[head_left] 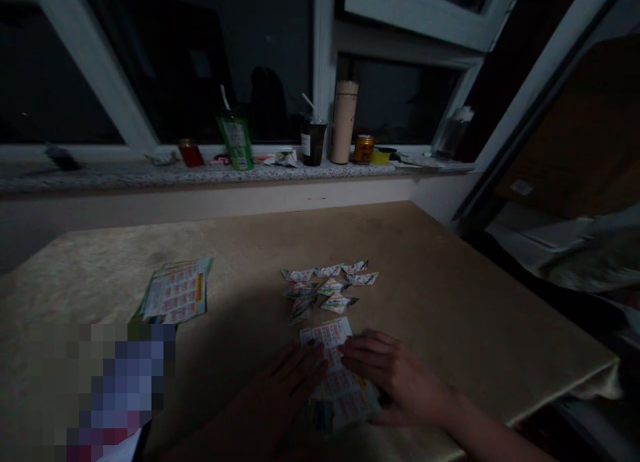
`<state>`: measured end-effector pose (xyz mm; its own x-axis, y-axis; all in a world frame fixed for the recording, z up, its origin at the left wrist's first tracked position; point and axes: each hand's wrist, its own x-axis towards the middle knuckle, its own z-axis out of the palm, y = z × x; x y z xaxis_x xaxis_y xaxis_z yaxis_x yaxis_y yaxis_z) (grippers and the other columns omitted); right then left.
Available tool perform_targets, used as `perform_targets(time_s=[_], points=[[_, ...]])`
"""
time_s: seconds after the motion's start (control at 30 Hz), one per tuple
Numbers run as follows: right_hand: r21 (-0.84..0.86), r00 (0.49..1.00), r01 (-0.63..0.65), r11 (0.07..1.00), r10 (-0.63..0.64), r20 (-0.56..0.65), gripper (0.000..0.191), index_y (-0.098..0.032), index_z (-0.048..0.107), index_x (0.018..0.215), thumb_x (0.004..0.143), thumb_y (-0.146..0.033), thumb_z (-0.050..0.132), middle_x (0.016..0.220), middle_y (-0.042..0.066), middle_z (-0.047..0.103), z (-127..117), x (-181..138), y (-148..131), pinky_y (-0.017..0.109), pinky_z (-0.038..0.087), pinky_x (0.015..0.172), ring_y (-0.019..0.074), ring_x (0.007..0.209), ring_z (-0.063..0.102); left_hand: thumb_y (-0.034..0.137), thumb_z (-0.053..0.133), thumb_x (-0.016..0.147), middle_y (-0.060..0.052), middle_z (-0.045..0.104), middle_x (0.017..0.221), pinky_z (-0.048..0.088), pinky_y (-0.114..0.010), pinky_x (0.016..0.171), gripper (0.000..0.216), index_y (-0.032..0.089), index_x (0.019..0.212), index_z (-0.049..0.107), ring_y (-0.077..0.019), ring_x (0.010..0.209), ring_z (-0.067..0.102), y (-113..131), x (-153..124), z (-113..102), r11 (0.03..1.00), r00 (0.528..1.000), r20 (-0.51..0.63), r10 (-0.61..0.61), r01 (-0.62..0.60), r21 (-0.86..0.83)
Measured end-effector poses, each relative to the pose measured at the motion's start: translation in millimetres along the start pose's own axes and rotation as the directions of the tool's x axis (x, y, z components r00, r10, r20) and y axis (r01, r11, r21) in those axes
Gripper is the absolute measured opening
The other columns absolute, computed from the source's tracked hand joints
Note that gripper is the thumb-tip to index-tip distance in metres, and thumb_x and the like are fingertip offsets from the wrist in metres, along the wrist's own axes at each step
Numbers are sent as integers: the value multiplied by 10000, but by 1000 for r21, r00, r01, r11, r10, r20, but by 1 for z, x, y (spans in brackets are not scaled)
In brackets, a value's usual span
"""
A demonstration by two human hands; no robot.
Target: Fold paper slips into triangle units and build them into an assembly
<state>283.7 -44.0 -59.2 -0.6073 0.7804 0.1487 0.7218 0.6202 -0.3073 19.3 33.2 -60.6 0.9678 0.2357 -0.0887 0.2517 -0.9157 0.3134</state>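
A printed paper sheet [334, 375] with rows of orange and green print lies flat on the table close to me. My left hand [293, 375] rests on its left side, dim in shadow, fingers stretched out. From the right, my right hand [383, 365] lies over the sheet's right edge with extended fingers and the thumb lower down. Neither hand grips anything. Just beyond the sheet stand several small folded paper boats [337, 303] in loose rows. A stack of similar printed sheets [177, 292] lies to the left, slightly fanned.
The table [425, 282] has a brownish cover. A blurred-out patch [127, 382] hides something at lower left. On the stone windowsill [200, 177] are a green cup [236, 142], a dark cup with straw [313, 142], a pinkish flask [345, 122] and an orange can [363, 150].
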Motion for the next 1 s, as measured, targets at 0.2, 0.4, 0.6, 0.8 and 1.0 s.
perform_targets(time_s=[0.2, 0.4, 0.6, 0.8, 1.0], points=[[-8, 1000, -6, 1000, 6, 1, 631, -91, 497, 1298, 831, -514, 521, 1325, 131, 536, -2, 0, -1, 420, 346, 1022, 246, 1229, 462, 505, 591, 821, -96, 112, 1548, 226, -473, 1110, 897, 210, 1491, 73, -333, 1379, 196, -4, 1, 5, 1000, 1000, -24, -1, 1, 13], [-171, 988, 151, 974, -152, 8, 606, -75, 530, 1241, 868, -547, 453, 1226, 150, 601, 1, 7, 7, 422, 384, 946, 271, 1116, 524, 525, 563, 834, -95, 134, 1545, 225, -477, 1109, 875, 222, 1490, 71, -324, 1382, 187, -6, 1, 6, 1000, 1000, 26, -4, 4, -12], [-336, 889, 451, 827, -449, 90, 243, -145, 635, 882, 919, -169, 396, 776, 90, 665, 5, 36, 19, 342, 395, 630, 198, 683, 549, 452, 626, 802, -96, 189, 1534, 236, -446, 1113, 860, 211, 1482, 157, -306, 1376, 220, 1, 6, -4, 998, 998, 27, -54, 55, -25], [-281, 868, 482, 830, -496, 23, 186, -160, 605, 809, 889, -231, 453, 679, 54, 607, 15, 38, 29, 330, 364, 605, 183, 629, 499, 171, 554, 842, -131, 439, 1418, 334, -413, 1067, 530, 146, 1358, 436, -283, 1278, 428, 13, 20, -19, 995, 996, 45, -81, 78, 59], [-35, 957, 278, 960, -280, -76, 276, -190, 572, 778, 852, -446, 498, 721, 44, 617, 19, 35, 34, 332, 376, 647, 187, 702, 533, 171, 550, 864, -66, 420, 1438, 329, -367, 1078, 577, 196, 1409, 361, -234, 1283, 427, -1, 15, -12, 999, 999, -1, -54, 54, 4]])
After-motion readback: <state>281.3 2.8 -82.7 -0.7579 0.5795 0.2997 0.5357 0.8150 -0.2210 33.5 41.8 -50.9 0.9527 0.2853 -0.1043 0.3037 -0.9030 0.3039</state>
